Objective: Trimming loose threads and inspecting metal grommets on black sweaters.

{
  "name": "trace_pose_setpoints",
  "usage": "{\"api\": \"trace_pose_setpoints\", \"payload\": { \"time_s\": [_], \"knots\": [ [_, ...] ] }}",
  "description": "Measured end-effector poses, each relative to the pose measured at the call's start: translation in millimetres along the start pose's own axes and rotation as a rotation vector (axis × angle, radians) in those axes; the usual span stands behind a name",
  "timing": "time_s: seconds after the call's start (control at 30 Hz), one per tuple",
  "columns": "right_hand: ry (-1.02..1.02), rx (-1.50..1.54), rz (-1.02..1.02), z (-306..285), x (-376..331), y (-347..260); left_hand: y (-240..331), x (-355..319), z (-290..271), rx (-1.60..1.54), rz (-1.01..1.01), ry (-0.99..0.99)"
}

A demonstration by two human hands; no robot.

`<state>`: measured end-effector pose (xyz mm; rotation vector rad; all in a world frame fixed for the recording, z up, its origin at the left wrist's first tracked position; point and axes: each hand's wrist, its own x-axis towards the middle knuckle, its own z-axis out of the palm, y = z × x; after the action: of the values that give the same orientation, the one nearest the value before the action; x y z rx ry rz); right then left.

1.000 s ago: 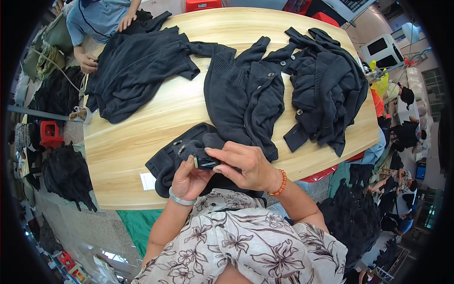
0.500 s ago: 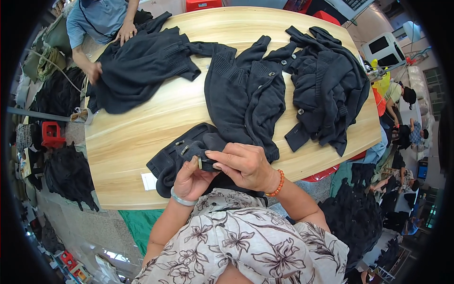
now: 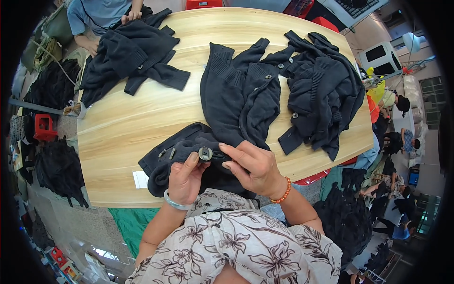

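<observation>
A dark knit cardigan (image 3: pixel 163 171) lies bunched at the near edge of the table. My left hand (image 3: pixel 186 183) pinches its front edge, the thumb beside a round, shiny button (image 3: pixel 205 154) that faces up. Just right of that button, my right hand (image 3: pixel 255 171) has its thumb and fingers closed on a strip of the same dark cloth. Whether a fine thread or tool is also between them is too small to tell. Two more buttons (image 3: pixel 172 153) stand on edge on the cloth to the left.
Another buttoned dark cardigan (image 3: pixel 241 90) lies just beyond my hands, with a dark garment heap (image 3: pixel 321 90) to its right. Across the wooden table (image 3: pixel 123 142), a co-worker in blue (image 3: pixel 101 16) handles a dark garment (image 3: pixel 127 57). A white paper tag (image 3: pixel 140 180) lies near the edge.
The button in my left hand has turned from edge-on to face up. My right hand has shifted slightly right. The co-worker's garment is now folded over and pulled closer to them.
</observation>
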<state>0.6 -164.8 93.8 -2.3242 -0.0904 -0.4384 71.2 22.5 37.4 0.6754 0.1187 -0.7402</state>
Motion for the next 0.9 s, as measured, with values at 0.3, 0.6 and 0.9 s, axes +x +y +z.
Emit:
{"api": "trace_pose_setpoints", "payload": {
  "time_s": [0.3, 0.6, 0.9],
  "knots": [
    [0.005, -0.087, -0.041, 5.3, 0.1, -5.5, -3.0, -4.9, 7.4, 0.061, 0.001, 0.042],
    [0.048, -0.131, -0.035, 14.0, -3.3, -8.9, -4.4, -6.2, 13.5, 0.032, -0.024, 0.046],
    [0.1, -0.151, -0.055, 21.3, -4.0, -4.7, -6.2, -5.9, 14.1, 0.012, -0.01, 0.066]
  ]
}}
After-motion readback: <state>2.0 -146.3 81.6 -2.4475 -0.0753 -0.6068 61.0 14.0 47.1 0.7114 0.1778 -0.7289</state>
